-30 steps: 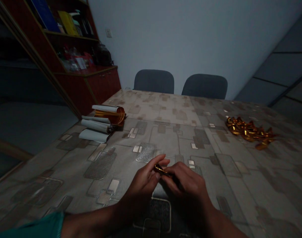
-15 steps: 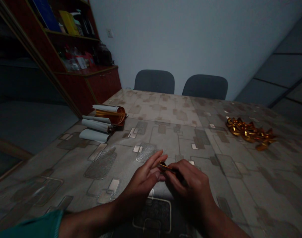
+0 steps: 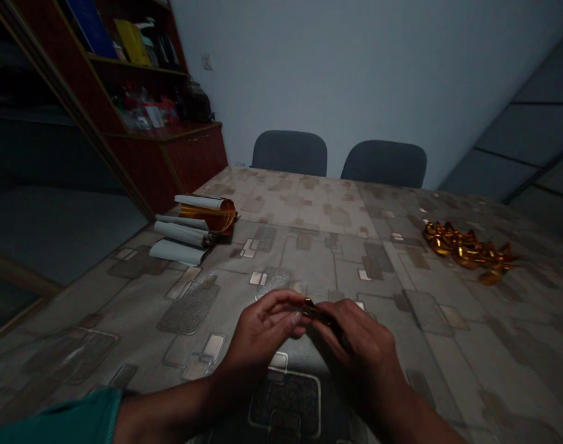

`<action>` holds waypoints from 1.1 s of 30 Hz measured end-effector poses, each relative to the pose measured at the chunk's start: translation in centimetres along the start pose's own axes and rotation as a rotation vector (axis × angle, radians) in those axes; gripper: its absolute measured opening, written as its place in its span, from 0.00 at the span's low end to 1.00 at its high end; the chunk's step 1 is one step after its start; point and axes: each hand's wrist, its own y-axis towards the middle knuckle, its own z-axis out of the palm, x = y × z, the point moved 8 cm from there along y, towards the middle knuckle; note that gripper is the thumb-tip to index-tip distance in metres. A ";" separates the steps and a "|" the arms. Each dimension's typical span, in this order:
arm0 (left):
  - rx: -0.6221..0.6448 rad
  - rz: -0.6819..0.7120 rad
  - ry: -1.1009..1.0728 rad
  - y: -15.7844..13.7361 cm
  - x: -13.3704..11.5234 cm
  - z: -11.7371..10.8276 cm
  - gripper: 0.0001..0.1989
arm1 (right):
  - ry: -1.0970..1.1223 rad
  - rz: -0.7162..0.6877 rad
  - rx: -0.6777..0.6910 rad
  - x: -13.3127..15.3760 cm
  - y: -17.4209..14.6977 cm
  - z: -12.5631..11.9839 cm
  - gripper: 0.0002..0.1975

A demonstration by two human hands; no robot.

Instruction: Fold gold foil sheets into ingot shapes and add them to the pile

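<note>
Pinching gold foil piece at lower center with fingers of right hand and left hand, mostly covering it. Seeing paper stack mid-left, gold pile mid-right, 2 chairs upper center.

Small gold piece, narrow, shiny, dark along its length, glinting at its tip; slanting down rightward, bridging left fingertips and right hand, whose fingers are partly covering it.
</note>
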 end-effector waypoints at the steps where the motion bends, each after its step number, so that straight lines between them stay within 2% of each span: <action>1: 0.003 0.002 0.008 -0.1 0.0 0.0 0.12 | 0.002 -0.001 0.003 0.0 -0.1 0.0 0.10; 6: 0.020 0.044 -0.039 -0.8 -0.3 0.3 0.12 | 0.043 -0.014 0.012 0.1 -0.7 0.1 0.08; 10: 0.038 0.062 -0.016 -1.2 -0.7 0.6 0.10 | 0.066 -0.029 -0.062 0.1 -0.8 -0.6 0.11; 15: 0.013 0.086 0.024 -1.3 -0.8 0.3 0.09 | 0.115 -0.012 -0.088 0.1 -0.4 -1.1 0.05; 24: 0.065 0.034 0.027 -0.8 -0.2 0.6 0.11 | 0.132 0.008 -0.097 0.1 0.0 -1.0 0.06; 28: 0.009 -0.001 -0.064 -0.1 0.5 -0.2 0.19 | 0.117 0.051 -0.118 -0.5 0.1 -1.2 0.05; 33: 0.019 -0.158 -0.161 -0.1 1.6 0.0 0.18 | 0.132 0.112 -0.117 -1.2 0.0 -1.1 0.03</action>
